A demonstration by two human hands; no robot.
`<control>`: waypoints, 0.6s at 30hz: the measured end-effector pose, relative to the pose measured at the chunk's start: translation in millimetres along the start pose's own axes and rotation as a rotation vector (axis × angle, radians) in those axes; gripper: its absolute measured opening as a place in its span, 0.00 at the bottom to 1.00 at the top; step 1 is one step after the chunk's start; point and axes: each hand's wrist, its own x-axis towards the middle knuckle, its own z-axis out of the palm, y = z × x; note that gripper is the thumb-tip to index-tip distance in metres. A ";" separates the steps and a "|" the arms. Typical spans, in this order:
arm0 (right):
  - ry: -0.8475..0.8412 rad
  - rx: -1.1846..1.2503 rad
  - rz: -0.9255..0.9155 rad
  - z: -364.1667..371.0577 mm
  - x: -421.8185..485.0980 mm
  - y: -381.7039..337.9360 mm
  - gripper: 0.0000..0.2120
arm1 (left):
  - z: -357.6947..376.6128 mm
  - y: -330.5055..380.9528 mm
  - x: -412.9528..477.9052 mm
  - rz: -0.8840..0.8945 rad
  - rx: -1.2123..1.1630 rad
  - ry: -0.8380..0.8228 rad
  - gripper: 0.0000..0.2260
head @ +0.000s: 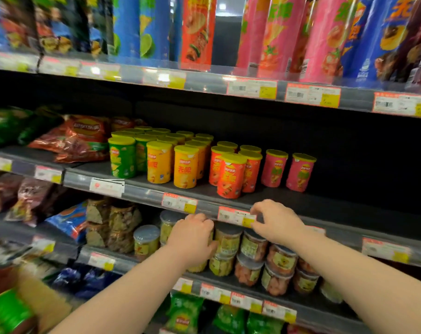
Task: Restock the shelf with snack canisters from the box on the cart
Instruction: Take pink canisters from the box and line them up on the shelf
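- The left hand and the right hand are both up at the front rail of the middle shelf.
- The right hand's thumb and first finger pinch the end of a price tag on that rail.
- The left hand's fingers are curled just under the rail, in front of some clear jars. Its fingertips are hidden, so it is not clear if they hold anything.
- Neither hand holds a snack canister.
- Short snack canisters stand upright on the middle shelf, just above the hands. They go green, yellow, orange, then pink.
- The cardboard box is low in the left corner, well apart from both hands.
- A green canister shows in the box. It is blurry, so it is hard to tell if it stands up or lies down.
- The box lies down and to the left of the fingers, so the left hand is nearer to it and looks like the better one to reach back.
- The picture's edge cuts off the box, and the cart under it cannot be seen.
- How many canisters are left in the box cannot be seen.
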 end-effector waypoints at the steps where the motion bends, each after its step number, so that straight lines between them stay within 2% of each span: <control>1: -0.004 -0.010 -0.015 4.9 -3.7 -11.2 0.18 | 2.9 -7.6 -10.0 -0.018 0.002 -0.004 0.18; 10: -0.193 -0.021 -0.187 62.5 -27.1 -114.1 0.21 | 31.5 -75.1 -110.0 -0.183 -0.023 -0.185 0.18; 14: -0.269 -0.021 -0.269 93.1 -35.8 -168.1 0.19 | 42.3 -104.6 -161.4 -0.293 -0.031 -0.278 0.20; 18: -0.373 -0.033 -0.368 116.3 -45.6 -219.6 0.19 | 55.6 -132.3 -214.6 -0.405 -0.025 -0.284 0.19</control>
